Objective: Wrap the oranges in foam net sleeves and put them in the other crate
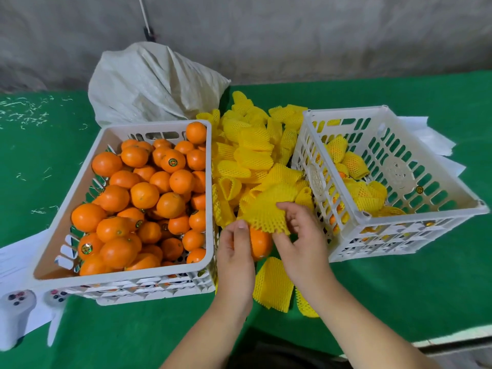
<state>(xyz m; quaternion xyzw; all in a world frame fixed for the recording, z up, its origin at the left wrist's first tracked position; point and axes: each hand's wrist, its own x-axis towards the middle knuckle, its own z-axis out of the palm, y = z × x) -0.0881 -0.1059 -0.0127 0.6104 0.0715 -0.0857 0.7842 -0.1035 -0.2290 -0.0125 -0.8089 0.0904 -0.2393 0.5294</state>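
A white crate (80,187) on the left is full of bare oranges (145,194). A second white crate (415,209) on the right holds several oranges wrapped in yellow foam net (354,163). Between the crates lies a heap of yellow foam net sleeves (247,145). My left hand (235,251) holds one orange (261,243) in front of the heap. My right hand (300,235) pinches the edge of a yellow foam net sleeve (266,209) that lies stretched over the top of that orange. My left thumb touches the sleeve's other edge.
A grey woven sack (151,83) stands behind the left crate. Two loose sleeves (274,283) lie on the green table cover (399,302) near my wrists. White paper sheets (431,139) lie beyond the right crate, and white controllers (16,312) at the front left.
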